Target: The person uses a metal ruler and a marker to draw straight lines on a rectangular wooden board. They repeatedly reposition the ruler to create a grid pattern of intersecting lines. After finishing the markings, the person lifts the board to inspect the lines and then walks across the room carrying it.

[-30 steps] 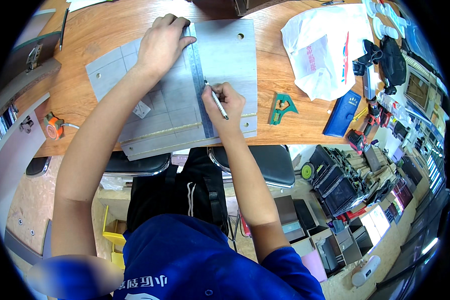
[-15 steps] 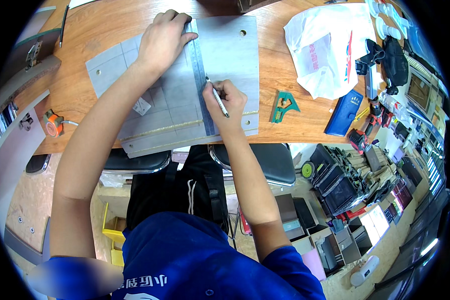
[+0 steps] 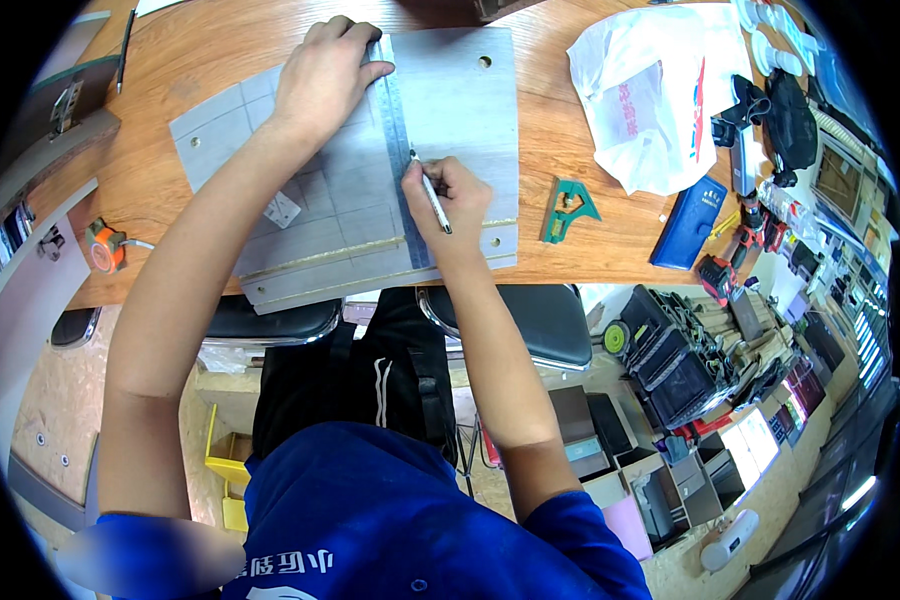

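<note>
A grey board (image 3: 460, 100) with pencil lines, round holes and raw tan edges lies on the wooden table. Across it runs a steel ruler (image 3: 396, 130), far to near. My left hand (image 3: 325, 85) presses the ruler's far end, its thumb on the ruler and its fingers curled over the far end. In my right hand (image 3: 455, 205) a white marker pen (image 3: 434, 200) is pinched, its dark tip at the ruler's right edge around mid-length. The right hand's heel rests over the near part of the ruler and board. Whether the tip touches the board I cannot tell.
Right of the board lie a green combination square head (image 3: 570, 212), a white plastic bag (image 3: 640, 100) and a dark blue booklet (image 3: 688, 225). A red-and-black cordless drill (image 3: 720, 278) is farther right. At the left sits an orange tape measure (image 3: 106, 246). Black stools (image 3: 530, 320) stand below the table edge.
The pen's rear end has swung slightly left, so the pen leans a little less. Both hands and the ruler otherwise keep their places on the board.
</note>
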The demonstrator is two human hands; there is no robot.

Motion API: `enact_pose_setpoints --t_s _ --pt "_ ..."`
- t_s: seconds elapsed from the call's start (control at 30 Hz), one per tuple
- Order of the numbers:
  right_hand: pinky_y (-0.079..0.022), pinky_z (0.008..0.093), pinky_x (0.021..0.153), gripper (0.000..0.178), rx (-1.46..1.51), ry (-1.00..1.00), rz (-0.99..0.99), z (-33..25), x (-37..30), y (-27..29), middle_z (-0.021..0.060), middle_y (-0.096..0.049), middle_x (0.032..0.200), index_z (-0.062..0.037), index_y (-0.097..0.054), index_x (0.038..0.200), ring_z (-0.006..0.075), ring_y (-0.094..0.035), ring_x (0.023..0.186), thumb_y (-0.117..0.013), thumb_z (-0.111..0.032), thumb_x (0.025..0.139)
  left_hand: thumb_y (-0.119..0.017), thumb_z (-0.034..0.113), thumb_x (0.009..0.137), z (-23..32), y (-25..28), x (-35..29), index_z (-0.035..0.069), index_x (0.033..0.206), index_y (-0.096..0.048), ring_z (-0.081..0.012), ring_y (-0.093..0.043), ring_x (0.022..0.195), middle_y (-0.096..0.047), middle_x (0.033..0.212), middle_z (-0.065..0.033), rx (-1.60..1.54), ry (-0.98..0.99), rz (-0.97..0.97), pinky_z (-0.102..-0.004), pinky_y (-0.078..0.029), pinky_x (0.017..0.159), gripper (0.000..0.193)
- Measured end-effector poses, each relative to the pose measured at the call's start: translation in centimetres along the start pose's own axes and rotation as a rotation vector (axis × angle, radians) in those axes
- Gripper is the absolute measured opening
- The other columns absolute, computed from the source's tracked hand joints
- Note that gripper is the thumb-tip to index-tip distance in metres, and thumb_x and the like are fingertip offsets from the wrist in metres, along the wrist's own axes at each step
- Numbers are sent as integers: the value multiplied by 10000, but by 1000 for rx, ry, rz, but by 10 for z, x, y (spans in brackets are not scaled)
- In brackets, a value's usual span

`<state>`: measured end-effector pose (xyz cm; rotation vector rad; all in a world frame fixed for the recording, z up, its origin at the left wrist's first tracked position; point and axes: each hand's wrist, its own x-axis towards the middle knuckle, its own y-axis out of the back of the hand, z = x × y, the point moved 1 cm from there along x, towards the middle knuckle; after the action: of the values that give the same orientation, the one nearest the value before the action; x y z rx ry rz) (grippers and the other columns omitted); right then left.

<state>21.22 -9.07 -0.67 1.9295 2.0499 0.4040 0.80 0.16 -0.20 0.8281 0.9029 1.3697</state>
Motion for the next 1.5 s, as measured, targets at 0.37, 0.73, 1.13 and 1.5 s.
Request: enact_pose_setpoints --t_s 0.37,0.73,1.13,1.5 --pt "-412 301 482 229 1 -70 23 -4 2 2 113 -568 573 17 -598 712 155 -506 467 -769 -38 855 -764 332 894 1 0 0 40 1193 -691 -364 -652 1071 -684 1110 -160 1 -7 9 -466 -542 917 424" --pt "-422 305 498 225 -4 -36 -40 -4 3 4 129 -579 596 16 -602 722 164 -533 488 -757 -54 870 -770 345 889 -3 0 0 39 1194 -690 -358 -653 1091 -688 1130 -161 8 4 -15 -461 -546 916 439" --pt "-504 317 570 98 115 -36 103 -2 -3 18 153 -708 788 24 -671 1000 220 -644 598 -688 -52 941 -806 296 858 1 7 4 11 1153 -693 -386 -657 1053 -690 1115 -186 -20 -47 23 -456 -538 909 425" --pt "-322 650 1177 394 -390 326 -483 12 -74 36 40 -510 1550 -151 -643 1238 300 -410 1461 -679 -25 866 -852 196 812 -24 36 -11 -23 1086 -692 -371 -645 1038 -682 1087 -189 -126 144 -111 -436 -524 903 386"
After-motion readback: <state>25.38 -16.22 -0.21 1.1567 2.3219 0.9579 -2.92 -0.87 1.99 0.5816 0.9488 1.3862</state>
